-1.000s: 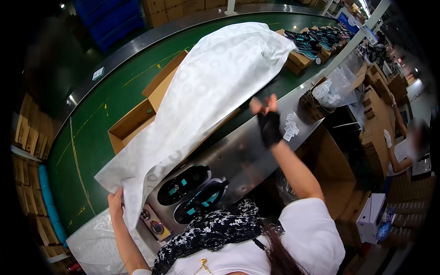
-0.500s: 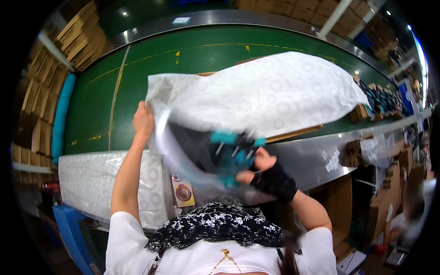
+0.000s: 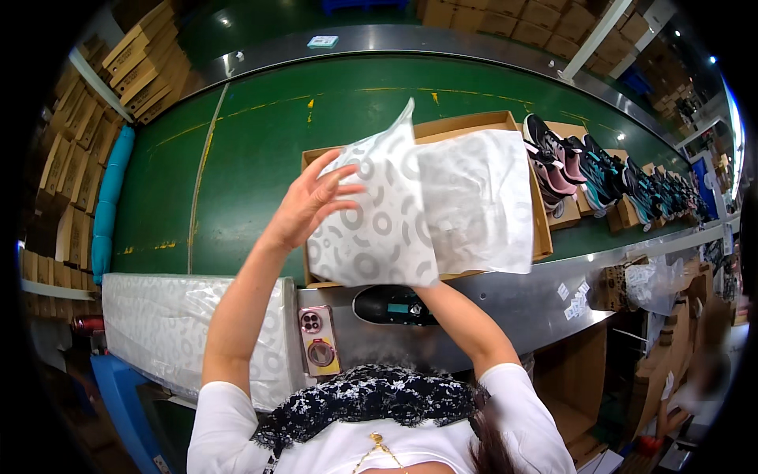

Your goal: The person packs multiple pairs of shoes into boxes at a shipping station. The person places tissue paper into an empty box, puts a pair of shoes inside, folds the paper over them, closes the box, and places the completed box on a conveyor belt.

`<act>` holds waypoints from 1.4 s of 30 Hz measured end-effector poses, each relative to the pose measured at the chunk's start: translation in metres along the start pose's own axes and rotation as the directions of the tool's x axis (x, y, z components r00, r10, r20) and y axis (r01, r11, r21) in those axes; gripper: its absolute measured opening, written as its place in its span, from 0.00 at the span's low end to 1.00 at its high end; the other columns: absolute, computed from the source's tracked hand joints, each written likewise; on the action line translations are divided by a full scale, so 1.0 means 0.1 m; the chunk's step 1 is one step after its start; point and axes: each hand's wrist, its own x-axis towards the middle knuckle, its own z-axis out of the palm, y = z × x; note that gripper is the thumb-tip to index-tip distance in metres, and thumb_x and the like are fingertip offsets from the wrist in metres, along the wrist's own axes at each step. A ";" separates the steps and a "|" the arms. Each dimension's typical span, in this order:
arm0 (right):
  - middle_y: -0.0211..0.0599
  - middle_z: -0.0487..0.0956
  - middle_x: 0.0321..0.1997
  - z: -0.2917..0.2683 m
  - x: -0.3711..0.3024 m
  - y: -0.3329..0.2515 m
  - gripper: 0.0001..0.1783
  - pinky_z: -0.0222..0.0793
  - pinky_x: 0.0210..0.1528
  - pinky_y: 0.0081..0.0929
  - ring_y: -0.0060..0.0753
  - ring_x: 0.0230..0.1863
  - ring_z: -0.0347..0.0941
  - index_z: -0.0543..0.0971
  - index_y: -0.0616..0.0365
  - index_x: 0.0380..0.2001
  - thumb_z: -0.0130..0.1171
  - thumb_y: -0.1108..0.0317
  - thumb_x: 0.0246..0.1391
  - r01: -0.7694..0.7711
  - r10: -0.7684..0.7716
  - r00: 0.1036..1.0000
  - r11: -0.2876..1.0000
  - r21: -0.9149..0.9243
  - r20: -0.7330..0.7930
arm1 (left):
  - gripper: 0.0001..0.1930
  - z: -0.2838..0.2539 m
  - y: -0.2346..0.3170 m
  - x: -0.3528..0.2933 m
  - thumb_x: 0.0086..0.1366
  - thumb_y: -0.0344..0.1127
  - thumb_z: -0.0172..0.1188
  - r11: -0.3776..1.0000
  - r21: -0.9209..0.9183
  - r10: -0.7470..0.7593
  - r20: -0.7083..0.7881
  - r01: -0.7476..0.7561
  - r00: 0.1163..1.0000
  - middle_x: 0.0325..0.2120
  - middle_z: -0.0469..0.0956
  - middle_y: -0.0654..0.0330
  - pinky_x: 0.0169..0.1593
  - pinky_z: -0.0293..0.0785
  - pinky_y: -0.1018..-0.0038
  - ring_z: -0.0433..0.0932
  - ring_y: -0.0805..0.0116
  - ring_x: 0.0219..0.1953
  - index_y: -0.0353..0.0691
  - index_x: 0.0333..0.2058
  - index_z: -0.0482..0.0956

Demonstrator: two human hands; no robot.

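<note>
My left hand has its fingers spread against a white sheet of tissue paper with grey rings, one corner of which sticks up. My right forearm reaches under the paper, which hides that hand. The sheet lies partly in an open cardboard box, its right part creased and folded over. A black shoe with a teal patch lies on the metal ledge in front of the box, beneath my right arm.
Pairs of black, teal and pink sneakers stand on boxes along the green conveyor belt to the right. A stack of patterned paper and a phone lie near left. White labels lie on the metal ledge.
The sneaker has gone from my right hand's visible grip, and that hand is now under the paper. My left hand has let go of the sheet's edge and moved right. The sheet has come down over the box.
</note>
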 end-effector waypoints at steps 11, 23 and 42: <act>0.35 0.72 0.23 -1.61 -1.11 -1.20 0.06 0.63 0.41 0.31 0.37 0.30 0.68 0.72 0.56 0.26 0.55 0.72 0.40 0.105 -0.195 0.963 0.908 -0.405 -0.186 | 0.31 -0.41 -1.57 0.06 0.48 0.46 0.60 -0.278 0.957 0.096 0.116 -0.085 0.989 0.56 0.54 0.44 0.57 0.39 0.45 0.49 0.49 0.60 0.37 0.49 0.66; 0.35 0.72 0.22 -1.53 -1.20 -1.67 0.13 0.50 0.50 0.57 0.43 0.41 0.66 0.74 0.58 0.17 0.62 0.60 0.29 0.500 -0.196 0.832 0.671 -0.548 0.519 | 0.41 0.34 -0.73 -0.82 0.36 0.47 0.71 0.436 0.870 -0.176 0.331 -0.228 0.927 0.46 0.66 0.47 0.50 0.62 0.66 0.66 0.57 0.49 0.35 0.48 0.63; 0.36 0.76 0.32 -1.21 -1.30 -1.00 0.15 0.65 0.39 0.27 0.31 0.36 0.71 0.74 0.62 0.31 0.60 0.62 0.44 -0.280 0.259 0.891 0.960 0.002 0.373 | 0.30 -0.24 -1.46 0.28 0.56 0.52 0.55 0.878 -0.321 -0.477 -0.516 0.356 0.711 0.40 0.73 0.56 0.42 0.69 0.72 0.71 0.68 0.40 0.27 0.43 0.67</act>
